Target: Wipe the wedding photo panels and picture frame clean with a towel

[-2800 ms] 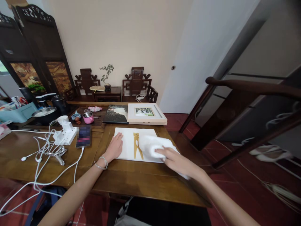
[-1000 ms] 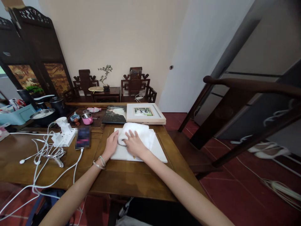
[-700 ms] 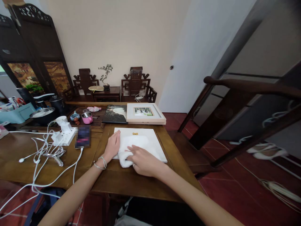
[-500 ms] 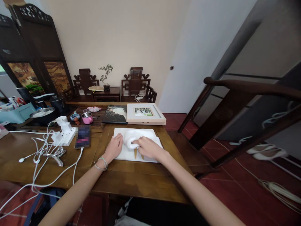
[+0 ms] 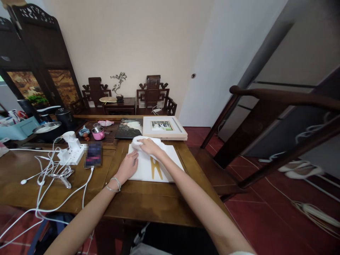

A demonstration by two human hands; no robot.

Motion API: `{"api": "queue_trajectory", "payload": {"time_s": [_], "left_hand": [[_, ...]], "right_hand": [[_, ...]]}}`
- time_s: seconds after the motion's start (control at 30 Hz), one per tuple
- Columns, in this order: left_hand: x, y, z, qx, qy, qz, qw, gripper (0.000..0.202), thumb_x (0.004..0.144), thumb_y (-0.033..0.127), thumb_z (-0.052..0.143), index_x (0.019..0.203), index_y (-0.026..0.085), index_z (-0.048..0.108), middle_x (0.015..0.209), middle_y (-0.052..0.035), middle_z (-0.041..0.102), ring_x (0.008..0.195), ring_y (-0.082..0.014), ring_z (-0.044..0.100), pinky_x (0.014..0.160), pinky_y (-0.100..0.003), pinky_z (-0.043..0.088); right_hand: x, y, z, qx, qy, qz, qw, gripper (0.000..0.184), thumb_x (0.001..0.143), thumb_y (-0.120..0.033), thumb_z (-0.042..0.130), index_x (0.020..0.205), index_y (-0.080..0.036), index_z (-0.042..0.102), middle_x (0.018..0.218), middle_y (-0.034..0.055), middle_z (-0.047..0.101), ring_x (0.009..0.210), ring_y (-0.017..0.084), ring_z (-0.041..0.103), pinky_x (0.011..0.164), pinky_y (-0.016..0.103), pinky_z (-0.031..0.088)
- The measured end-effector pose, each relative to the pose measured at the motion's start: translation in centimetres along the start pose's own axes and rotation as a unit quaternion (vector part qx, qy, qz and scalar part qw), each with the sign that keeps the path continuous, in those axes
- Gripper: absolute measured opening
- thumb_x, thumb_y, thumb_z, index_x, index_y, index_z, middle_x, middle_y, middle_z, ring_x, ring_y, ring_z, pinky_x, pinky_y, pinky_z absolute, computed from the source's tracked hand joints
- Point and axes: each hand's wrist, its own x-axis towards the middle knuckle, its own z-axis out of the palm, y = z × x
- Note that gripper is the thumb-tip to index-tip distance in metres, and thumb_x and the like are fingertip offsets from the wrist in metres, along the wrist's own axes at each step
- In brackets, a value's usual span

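A white board (image 5: pixel 140 170) with a gold-coloured shape (image 5: pixel 155 169) on its face lies flat on the wooden table, close to me. My right hand (image 5: pixel 149 147) is closed on a bunched white cloth (image 5: pixel 137 142) and presses it against the board's far left part. Some of the cloth spreads to the right behind the hand. Along the board's left edge rests my left hand (image 5: pixel 129 164), fingers stretched out and lying flat, with a bracelet at the wrist. The upper part of the gold shape is hidden by my right hand and forearm.
Beyond the board lie a dark picture panel (image 5: pixel 129 128) and a white-framed photo (image 5: pixel 174 135). To the left are a phone (image 5: pixel 93 154), a power strip (image 5: pixel 77 152) with tangled white cables, and a pink cup (image 5: pixel 98 134). A wooden chair (image 5: pixel 240 141) stands at the right.
My right hand has moved the cloth away from me and to the left, from the board's middle to its far edge. More of the gold shape shows. My left hand stays nearly still.
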Motion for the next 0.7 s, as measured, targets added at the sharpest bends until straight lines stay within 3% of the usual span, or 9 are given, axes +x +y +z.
{"api": "queue_trajectory", "payload": {"time_s": [0.07, 0.13, 0.23, 0.37, 0.53, 0.6, 0.7], "left_hand": [[-0.1, -0.3, 0.4, 0.001, -0.005, -0.003, 1.0, 0.033, 0.086, 0.013, 0.038, 0.111, 0.016, 0.059, 0.125, -0.0113, 0.057, 0.125, -0.0232, 0.045, 0.106, -0.044, 0.034], [-0.1, -0.5, 0.6, 0.004, -0.008, -0.009, 1.0, 0.033, 0.087, 0.014, 0.037, 0.111, 0.015, 0.059, 0.126, -0.0119, 0.056, 0.126, -0.023, 0.044, 0.106, -0.044, 0.034], [-0.2, -0.7, 0.9, 0.007, -0.009, -0.022, 1.0, 0.034, 0.088, 0.017, 0.037, 0.116, 0.012, 0.056, 0.129, -0.0143, 0.054, 0.127, -0.024, 0.043, 0.107, -0.046, 0.031], [-0.3, -0.7, 0.9, -0.001, -0.02, -0.028, 0.999, 0.039, 0.09, 0.021, 0.036, 0.126, 0.012, 0.049, 0.137, -0.0148, 0.046, 0.131, -0.0247, 0.037, 0.108, -0.048, 0.028], [-0.2, -0.4, 0.6, 0.003, -0.048, -0.037, 0.998, 0.041, 0.091, 0.022, 0.034, 0.129, 0.01, 0.045, 0.141, -0.0161, 0.039, 0.135, -0.0257, 0.03, 0.109, -0.05, 0.025], [-0.2, -0.3, 0.6, 0.007, -0.054, -0.039, 0.998, 0.041, 0.091, 0.022, 0.034, 0.129, 0.01, 0.045, 0.141, -0.0162, 0.04, 0.135, -0.0257, 0.03, 0.109, -0.05, 0.025], [-0.2, -0.3, 0.6, 0.008, -0.05, -0.035, 0.998, 0.04, 0.091, 0.022, 0.034, 0.128, 0.011, 0.046, 0.141, -0.0157, 0.041, 0.134, -0.0253, 0.031, 0.108, -0.05, 0.026]], "right_hand": [[-1.2, 2.5, -0.6, 0.019, 0.004, 0.026, 0.999, 0.026, 0.092, -0.024, 0.046, 0.113, -0.015, 0.058, 0.117, 0.0104, 0.059, 0.102, 0.023, 0.057, 0.088, 0.039, 0.047], [-3.0, 5.0, -1.2, 0.029, 0.013, 0.056, 0.998, 0.034, 0.089, -0.014, 0.037, 0.115, -0.012, 0.059, 0.122, 0.0137, 0.058, 0.11, 0.025, 0.054, 0.094, 0.036, 0.042], [-6.4, 7.3, -1.4, 0.042, 0.023, 0.081, 0.996, 0.046, 0.082, -0.009, 0.033, 0.121, -0.012, 0.057, 0.125, 0.0112, 0.058, 0.117, 0.027, 0.05, 0.099, 0.04, 0.037], [-12.5, 7.0, -0.8, 0.059, -0.002, 0.06, 0.996, 0.048, 0.073, -0.008, 0.038, 0.113, -0.018, 0.063, 0.114, 0.006, 0.065, 0.116, 0.027, 0.052, 0.1, 0.044, 0.036], [-19.9, 5.5, -0.9, 0.103, -0.052, 0.057, 0.992, 0.047, 0.071, -0.012, 0.039, 0.111, -0.022, 0.063, 0.122, 0.0084, 0.058, 0.131, 0.027, 0.034, 0.1, 0.043, 0.038], [-20.7, 5.6, -1.1, 0.113, -0.062, 0.065, 0.99, 0.047, 0.072, -0.013, 0.039, 0.111, -0.023, 0.062, 0.119, 0.008, 0.059, 0.129, 0.026, 0.038, 0.1, 0.042, 0.037], [-18.6, 6.5, -1.3, 0.107, -0.043, 0.082, 0.99, 0.046, 0.073, -0.013, 0.039, 0.111, -0.023, 0.063, 0.113, 0.0071, 0.062, 0.121, 0.026, 0.048, 0.098, 0.043, 0.038]]}}
